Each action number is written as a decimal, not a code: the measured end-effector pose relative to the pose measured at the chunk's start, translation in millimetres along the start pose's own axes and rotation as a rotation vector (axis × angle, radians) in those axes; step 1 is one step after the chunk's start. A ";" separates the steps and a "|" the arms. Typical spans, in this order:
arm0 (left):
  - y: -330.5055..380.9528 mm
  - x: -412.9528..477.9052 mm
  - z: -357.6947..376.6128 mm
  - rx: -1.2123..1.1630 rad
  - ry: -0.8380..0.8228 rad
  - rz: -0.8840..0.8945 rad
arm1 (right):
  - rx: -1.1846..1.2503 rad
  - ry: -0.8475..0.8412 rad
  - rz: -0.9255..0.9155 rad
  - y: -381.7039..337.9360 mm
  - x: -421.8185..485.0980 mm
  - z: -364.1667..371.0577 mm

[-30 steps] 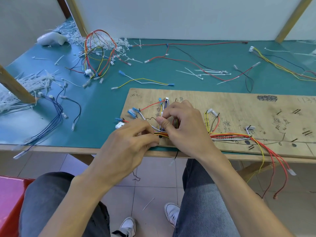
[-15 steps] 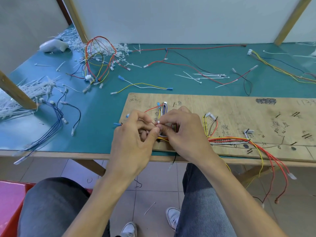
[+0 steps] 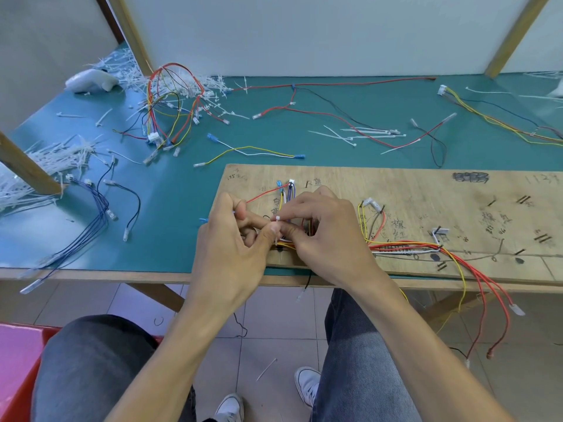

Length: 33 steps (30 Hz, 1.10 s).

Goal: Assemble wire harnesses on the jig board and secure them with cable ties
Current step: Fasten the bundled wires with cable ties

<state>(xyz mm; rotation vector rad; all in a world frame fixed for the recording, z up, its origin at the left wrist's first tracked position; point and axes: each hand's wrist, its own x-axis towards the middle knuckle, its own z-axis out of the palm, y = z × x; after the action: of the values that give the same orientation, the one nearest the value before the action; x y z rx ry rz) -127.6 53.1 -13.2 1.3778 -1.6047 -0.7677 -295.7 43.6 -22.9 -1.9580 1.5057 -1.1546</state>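
On the jig board (image 3: 396, 190), left hand (image 3: 231, 248) and right hand (image 3: 326, 236) pinch a cable tie (image 3: 277, 219) around routed wires (image 3: 405, 246); tightening looks unfinished.

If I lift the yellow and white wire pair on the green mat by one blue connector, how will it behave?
Probably floppy: the yellow and white wire pair lies in loose curves on the green mat, so the rest would dangle. Likely very light, as the strands are thin. Lying apart, it should not snag.
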 end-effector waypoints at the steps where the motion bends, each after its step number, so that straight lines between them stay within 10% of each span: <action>1: -0.3 0.5 -0.4 -0.009 -0.004 -0.008 | -0.006 -0.003 -0.002 0.0 -0.1 0.1; 13: -2.3 10.6 -4.2 0.013 0.001 -0.085 | -0.097 0.006 -0.105 -3.7 -5.6 3.7; 33: 14.7 58.0 -28.5 0.177 -0.443 -0.028 | -0.071 -0.021 -0.133 -3.0 -4.5 3.1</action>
<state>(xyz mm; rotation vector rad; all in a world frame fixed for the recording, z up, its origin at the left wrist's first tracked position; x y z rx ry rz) -109.7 1.7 24.6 1.4232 -2.0394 -1.0201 -291.8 48.3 -24.0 -2.1389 1.4430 -1.1451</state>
